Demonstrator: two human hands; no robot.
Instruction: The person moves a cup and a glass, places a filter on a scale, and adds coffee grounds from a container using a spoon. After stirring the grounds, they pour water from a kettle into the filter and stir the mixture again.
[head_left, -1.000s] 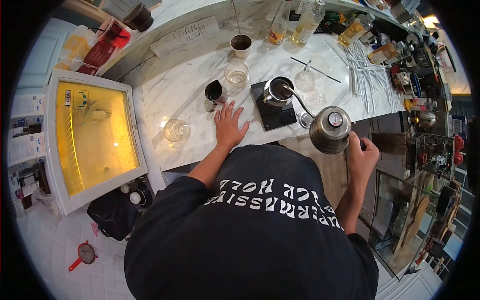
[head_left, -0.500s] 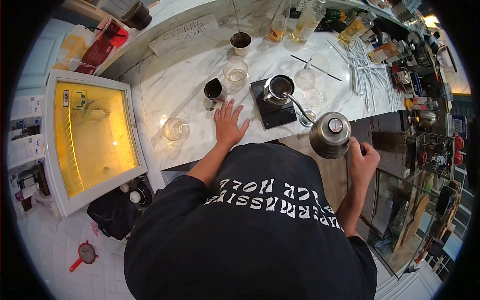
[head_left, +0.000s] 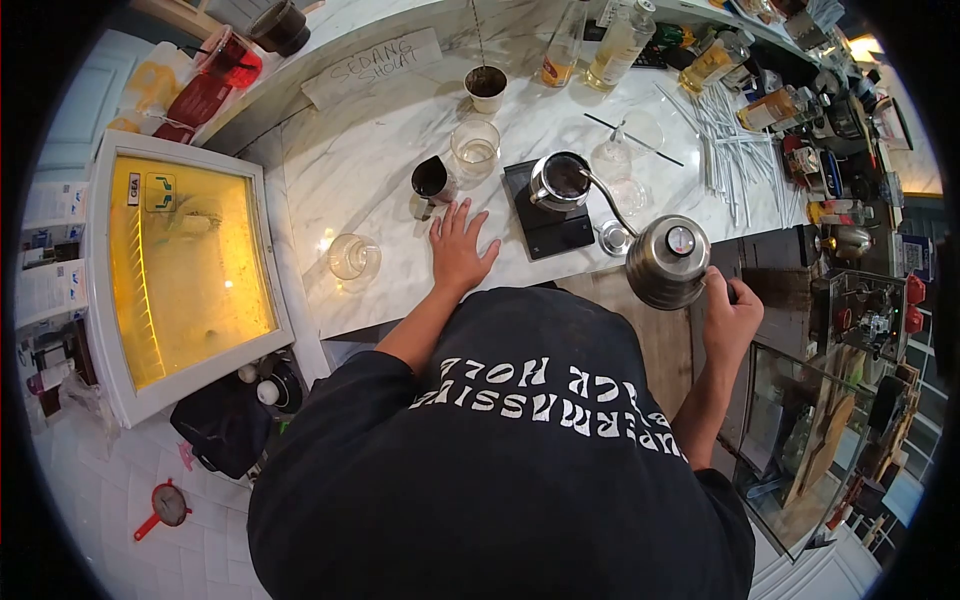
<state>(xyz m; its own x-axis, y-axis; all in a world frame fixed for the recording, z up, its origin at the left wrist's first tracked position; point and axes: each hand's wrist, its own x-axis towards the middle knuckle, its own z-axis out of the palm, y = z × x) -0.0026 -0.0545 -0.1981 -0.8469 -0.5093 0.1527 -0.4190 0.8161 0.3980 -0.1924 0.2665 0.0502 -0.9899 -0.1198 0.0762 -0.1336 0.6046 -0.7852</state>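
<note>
My right hand (head_left: 732, 308) is wrapped round the handle of a steel gooseneck kettle (head_left: 662, 270). The kettle's thin curved spout reaches over the rim of a round coffee dripper (head_left: 556, 196) holding dark, wet-looking grounds. Beneath the dripper is a black digital scale (head_left: 560, 236); I cannot make out any vessel between them. My left hand (head_left: 462, 252) lies flat on the marble counter (head_left: 400, 300), fingers spread. Just beyond its fingertips stands a small cup with a dark inside (head_left: 430, 178), close to but apart from a clear glass (head_left: 474, 148).
Another clear glass (head_left: 354, 260) stands left of my left hand. A cup with a long spoon (head_left: 486, 88) and bottles (head_left: 620, 45) are at the back. White straws (head_left: 735, 150) spread on the right, near a black stick (head_left: 632, 138). A glass-doored fridge (head_left: 195, 270) borders the left.
The kettle and my right hand have shifted slightly right and away from me, and the spout tip has moved toward the dripper's far right side. My left hand stays in place.
</note>
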